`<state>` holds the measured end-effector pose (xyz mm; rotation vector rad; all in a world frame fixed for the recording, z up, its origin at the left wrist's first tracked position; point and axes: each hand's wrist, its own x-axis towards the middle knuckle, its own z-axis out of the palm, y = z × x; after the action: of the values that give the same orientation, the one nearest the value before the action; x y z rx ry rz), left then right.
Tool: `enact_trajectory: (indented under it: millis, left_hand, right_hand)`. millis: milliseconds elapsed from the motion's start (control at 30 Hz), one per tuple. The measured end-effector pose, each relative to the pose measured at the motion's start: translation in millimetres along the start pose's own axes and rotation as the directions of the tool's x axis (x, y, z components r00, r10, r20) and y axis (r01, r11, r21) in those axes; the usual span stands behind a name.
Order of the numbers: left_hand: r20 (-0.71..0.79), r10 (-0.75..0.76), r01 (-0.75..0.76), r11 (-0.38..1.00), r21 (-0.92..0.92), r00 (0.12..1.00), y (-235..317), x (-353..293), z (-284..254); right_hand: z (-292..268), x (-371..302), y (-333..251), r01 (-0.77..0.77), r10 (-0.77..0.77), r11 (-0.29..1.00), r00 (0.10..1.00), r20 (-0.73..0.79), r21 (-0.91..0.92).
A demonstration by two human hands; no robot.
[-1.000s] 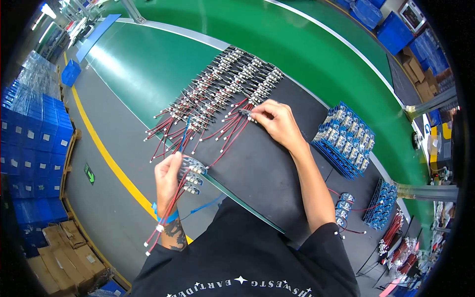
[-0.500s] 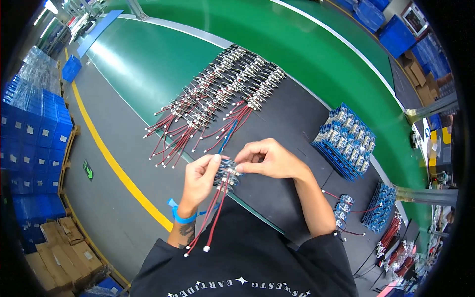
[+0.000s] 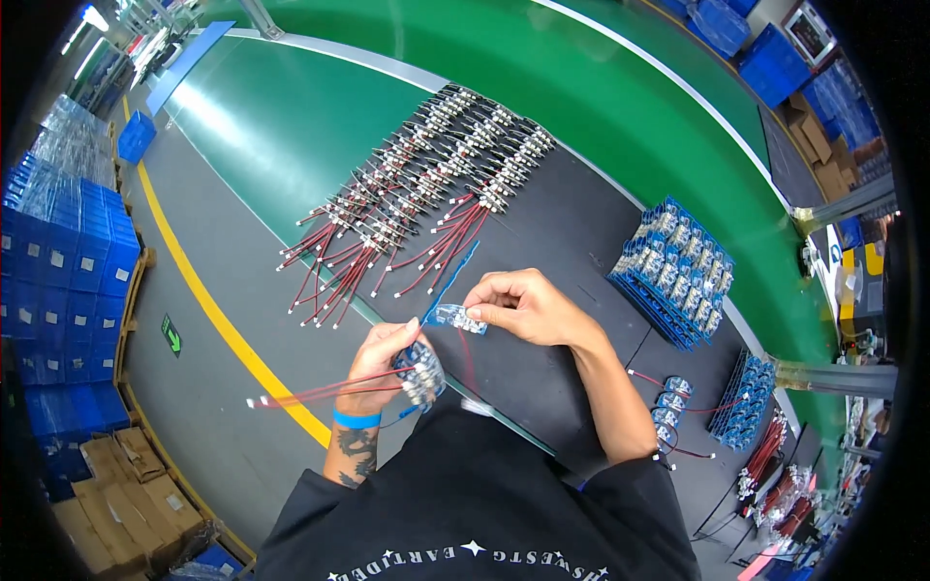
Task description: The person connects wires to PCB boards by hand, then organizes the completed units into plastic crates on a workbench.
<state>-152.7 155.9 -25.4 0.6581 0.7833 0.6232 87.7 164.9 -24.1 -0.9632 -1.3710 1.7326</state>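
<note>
My left hand (image 3: 376,356) is closed on a small stack of circuit boards (image 3: 424,378), its thumb at their upper edge. Red wires (image 3: 329,389) with white plugs swing out leftward from that stack. Just to the right and slightly farther away, my right hand (image 3: 528,308) pinches one bluish circuit board (image 3: 459,318) by its right end. A blurred red wire hangs below this board. The two hands are apart. A blue wristband (image 3: 356,419) circles my left wrist.
Rows of wired boards (image 3: 426,179) cover the far part of the dark worktop. At right stand stacked blue board panels (image 3: 673,271), a small board strip (image 3: 671,407), a second blue stack (image 3: 742,402) and bundled red wires (image 3: 763,455). Blue crates (image 3: 73,281) rise at left.
The hands have parted. One circuit board, now in my right hand, has come away from the boards in my left, which has lowered and turned; its wires swing left.
</note>
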Motion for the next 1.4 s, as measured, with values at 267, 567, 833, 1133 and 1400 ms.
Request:
enact_trajectory:
  millis: [267,567,833,1133,1400]
  left_hand:
    - [-0.220,0.274,-0.273,0.961,0.035,0.936,23.2,-20.7,-15.4]
    - [-0.292,0.445,-0.347,0.878,0.330,0.847,32.1,-32.5,-11.0]
    - [-0.146,0.383,-0.263,0.820,0.509,0.912,11.7,-5.3,20.6]
    - [-0.110,0.378,-0.284,0.830,0.480,0.919,-1.0,0.4,20.5]
    - [-0.016,0.255,-0.230,0.898,0.376,0.967,10.9,-2.2,11.9]
  right_hand:
    - [-29.2,38.6,-4.2,0.162,-0.541,0.595,0.805,-0.244,-0.787]
    - [-16.7,54.2,-4.4,0.082,-0.724,0.405,0.637,-0.265,-0.911]
    - [27.7,7.9,-22.5,0.142,-0.154,0.944,0.988,-0.016,-0.298]
    - [31.4,-1.6,-20.4,0.075,-0.109,0.954,0.989,-0.103,-0.290]
    - [23.7,-6.7,-15.6,-0.045,0.036,0.998,0.984,-0.177,-0.048]
